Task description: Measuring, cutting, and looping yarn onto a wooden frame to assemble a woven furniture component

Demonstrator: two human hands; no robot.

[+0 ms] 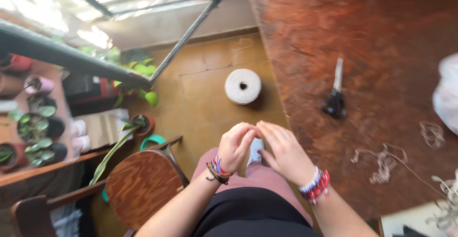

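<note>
Head view: left hand [234,147] and right hand [284,152] meet fingertip to fingertip over the lap, fingers pinched narrow; what they pinch is too small to tell. At 12 o'clock, a white cord spool [243,86] lies on the floor. At 2 o'clock, black-handled scissors [336,94] rest on the table [372,32].

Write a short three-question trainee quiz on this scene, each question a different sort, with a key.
1. True or false: the scissors lie on the wooden table.
2. Where does the white cord spool sit? A on the table; B on the floor; C on the chair.
3. Fill in: the left hand and right hand meet at the ____.

Key: 1 true. 2 B. 3 fingertips; whether the fingers pinch anything cannot be told. Loose cord scraps lie on the table, and the wooden chair stands at the left.
</note>
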